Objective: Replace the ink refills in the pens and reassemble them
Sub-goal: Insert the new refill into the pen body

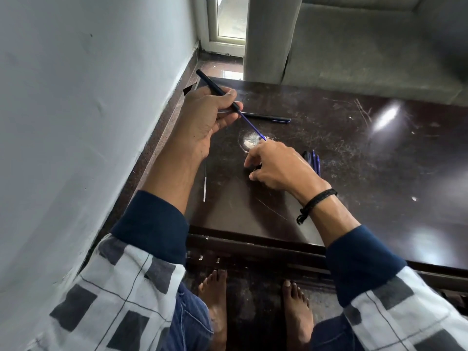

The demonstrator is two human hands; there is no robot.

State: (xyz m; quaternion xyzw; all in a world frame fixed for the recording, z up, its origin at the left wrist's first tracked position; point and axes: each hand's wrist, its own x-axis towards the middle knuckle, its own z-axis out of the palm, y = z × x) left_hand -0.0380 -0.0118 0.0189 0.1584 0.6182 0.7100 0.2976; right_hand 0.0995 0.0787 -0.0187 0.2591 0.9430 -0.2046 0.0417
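While the left hand (205,115) gripped the barrel (209,81), open end tilted toward 4 o'clock, the right hand (276,165) pinched the refill (253,126) by its tip between curled fingers, probably to keep it in line with the bore. Spare refills (315,160) lay at that hand's 2 o'clock, within reach; another pen (268,118) lay on the table (354,178) at 12.
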